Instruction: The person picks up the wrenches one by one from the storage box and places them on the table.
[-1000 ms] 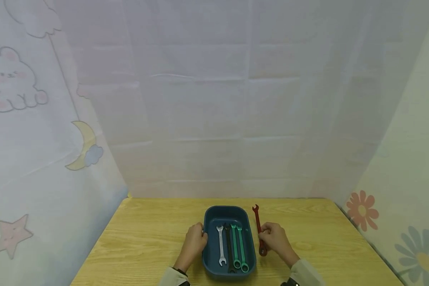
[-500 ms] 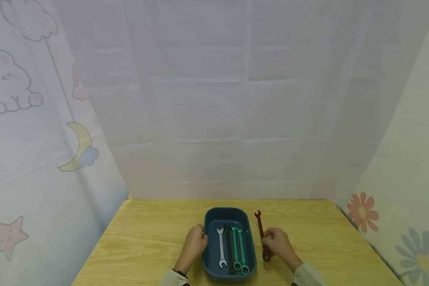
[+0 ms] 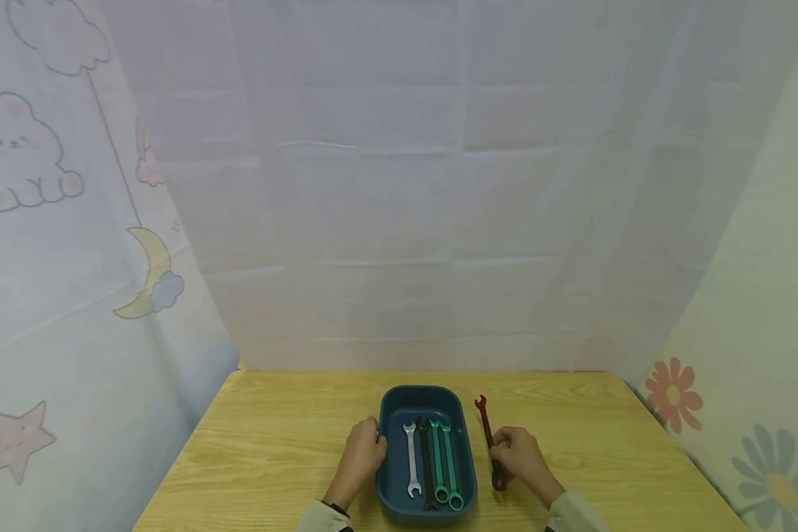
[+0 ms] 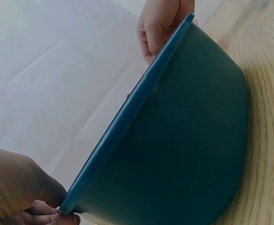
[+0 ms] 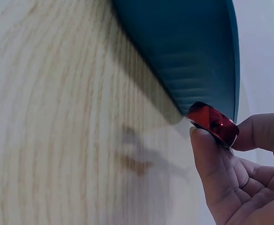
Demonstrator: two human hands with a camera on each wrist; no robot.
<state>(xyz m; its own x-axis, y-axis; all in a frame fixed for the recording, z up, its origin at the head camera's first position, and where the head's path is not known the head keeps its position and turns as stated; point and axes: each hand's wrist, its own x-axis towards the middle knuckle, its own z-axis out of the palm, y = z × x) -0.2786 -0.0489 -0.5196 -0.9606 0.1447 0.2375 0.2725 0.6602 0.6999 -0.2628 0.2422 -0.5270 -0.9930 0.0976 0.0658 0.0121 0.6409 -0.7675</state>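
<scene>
My left hand (image 3: 360,452) pinches the left rim of a dark blue plastic bin (image 3: 390,473); the left wrist view shows its thumb over the rim (image 4: 122,117). Inside the bin lie a silver open-end wrench (image 3: 411,459), a black wrench (image 3: 427,465) and two green combination wrenches (image 3: 437,462), roughly side by side. To the right of the bin, my right hand (image 3: 520,454) pinches a red combination wrench (image 3: 485,421) between thumb and fingers. Its open end points away from me, its ring end toward me. In the right wrist view, the red wrench (image 5: 214,124) is seen end-on above the table.
A wood-grain table (image 3: 292,414) carries the bin near its front edge. Behind it hangs a pale creased sheet (image 3: 399,222). Printed cloths flank both sides, with a moon (image 3: 153,273) at left and flowers (image 3: 673,394) at right.
My right hand has drawn the red wrench slightly toward me and to the right, keeping its pinch. The left hand stays at the bin's rim, and the wrenches inside lie as before.
</scene>
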